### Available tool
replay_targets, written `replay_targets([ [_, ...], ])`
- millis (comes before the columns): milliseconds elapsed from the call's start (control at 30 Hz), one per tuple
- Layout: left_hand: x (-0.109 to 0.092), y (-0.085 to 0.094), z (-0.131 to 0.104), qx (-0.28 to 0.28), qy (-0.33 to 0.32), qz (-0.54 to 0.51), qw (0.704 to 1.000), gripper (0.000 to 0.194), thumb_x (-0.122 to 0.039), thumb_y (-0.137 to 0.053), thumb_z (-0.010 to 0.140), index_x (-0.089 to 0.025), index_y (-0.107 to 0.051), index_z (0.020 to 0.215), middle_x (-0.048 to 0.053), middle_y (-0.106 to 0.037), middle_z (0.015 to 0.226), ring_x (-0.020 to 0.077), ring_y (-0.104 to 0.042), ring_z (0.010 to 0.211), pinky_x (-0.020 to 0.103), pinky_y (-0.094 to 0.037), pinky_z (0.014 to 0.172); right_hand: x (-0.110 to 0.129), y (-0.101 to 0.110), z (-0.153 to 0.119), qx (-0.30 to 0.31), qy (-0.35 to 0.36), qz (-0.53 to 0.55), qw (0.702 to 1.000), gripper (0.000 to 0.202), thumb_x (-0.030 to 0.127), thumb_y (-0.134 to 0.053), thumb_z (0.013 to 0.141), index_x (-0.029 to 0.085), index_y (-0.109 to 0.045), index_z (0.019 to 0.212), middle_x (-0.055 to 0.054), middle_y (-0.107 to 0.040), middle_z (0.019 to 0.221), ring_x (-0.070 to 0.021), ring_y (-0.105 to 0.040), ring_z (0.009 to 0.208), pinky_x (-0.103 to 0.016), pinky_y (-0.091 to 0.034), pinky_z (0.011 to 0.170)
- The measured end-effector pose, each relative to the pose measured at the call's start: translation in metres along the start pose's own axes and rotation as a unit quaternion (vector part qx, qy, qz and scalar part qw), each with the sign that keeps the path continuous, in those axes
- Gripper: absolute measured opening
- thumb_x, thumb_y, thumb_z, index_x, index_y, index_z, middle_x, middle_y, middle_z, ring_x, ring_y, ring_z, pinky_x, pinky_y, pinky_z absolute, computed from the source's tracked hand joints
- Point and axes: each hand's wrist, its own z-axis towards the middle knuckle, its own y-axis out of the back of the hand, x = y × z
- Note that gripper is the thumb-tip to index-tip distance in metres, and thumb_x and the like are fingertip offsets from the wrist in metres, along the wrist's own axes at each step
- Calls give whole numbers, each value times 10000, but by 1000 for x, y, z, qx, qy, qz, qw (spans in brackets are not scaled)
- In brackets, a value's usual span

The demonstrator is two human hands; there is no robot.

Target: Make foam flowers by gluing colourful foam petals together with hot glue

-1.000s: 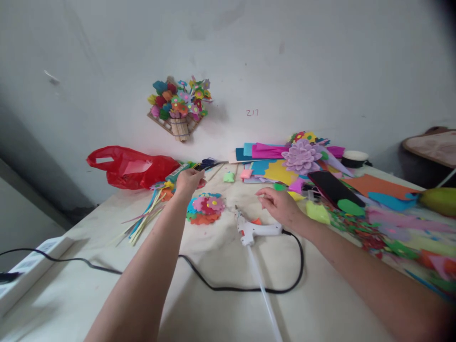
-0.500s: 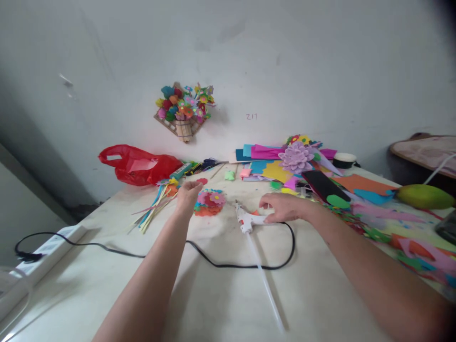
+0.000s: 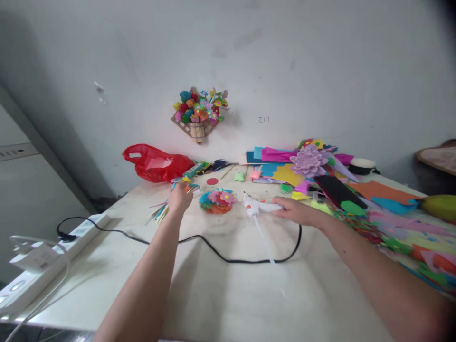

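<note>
My right hand [image 3: 290, 210] grips the end of the handle of a white hot glue gun [image 3: 253, 205]. A long clear glue stick [image 3: 262, 237] sticks out of its back toward me. My left hand [image 3: 180, 197] is over the bundle of thin paper stems [image 3: 162, 212] with small flowers on them. Its fingers are curled together at the bundle, and what they hold is partly hidden. Between my hands lies a pile of scalloped foam flowers [image 3: 217, 202], blue, orange and pink. Behind it is a red foam disc [image 3: 212, 181].
A black cord [image 3: 228, 260] runs across the table to a white power strip [image 3: 71, 247]. A red plastic bag [image 3: 160, 166] is at the back left. Foam sheets [image 3: 278, 173], a lilac flower [image 3: 309, 161], a phone [image 3: 338, 192] and scraps [image 3: 381, 232] cover the right side.
My left hand has moved left from beside the red disc to the paper stems. My right hand has closed on the glue gun's handle. The view has shifted left.
</note>
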Motion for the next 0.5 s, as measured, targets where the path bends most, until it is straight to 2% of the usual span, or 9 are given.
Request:
replay_targets([
  [67,18,7,7,4,38,53,998,518,-358,-557,672,-166,-463,1144,158,-569,1101,314,-472,1087,374,-381,805,-3,1,1,-25,-9,47,999,203,380,-457,766,194,-522,815,-32,-559,801,-177,-521,747,-281,-399,660],
  [133,34,13,12,17,43,108,993,555,-440,-561,665,-131,-472,1117,196,-540,1131,358,-445,1103,424,-335,853,-3,1,3,-40,-17,91,995,188,380,-457,768,197,-500,761,-18,-535,737,-157,-512,690,-273,-400,628],
  [233,49,15,17,47,73,165,982,492,-389,-567,658,-113,-496,1059,209,-552,1090,362,-449,1100,445,-315,866,-2,-2,6,-56,-17,146,988,181,374,-483,753,197,-484,715,-2,-516,693,-136,-502,639,-265,-400,600],
  [333,54,11,21,76,101,193,973,438,-304,-564,628,-133,-516,1028,190,-573,1057,335,-472,1087,422,-363,826,-2,-5,10,-66,-12,179,982,195,385,-500,747,194,-487,709,10,-513,666,-128,-503,624,-264,-398,594],
  [500,57,4,30,106,97,192,971,385,-317,-548,635,-140,-565,976,182,-603,1028,308,-566,954,345,-435,684,-5,-8,13,-76,-17,197,977,221,409,-495,758,188,-495,736,10,-537,658,-129,-518,625,-266,-393,597],
])
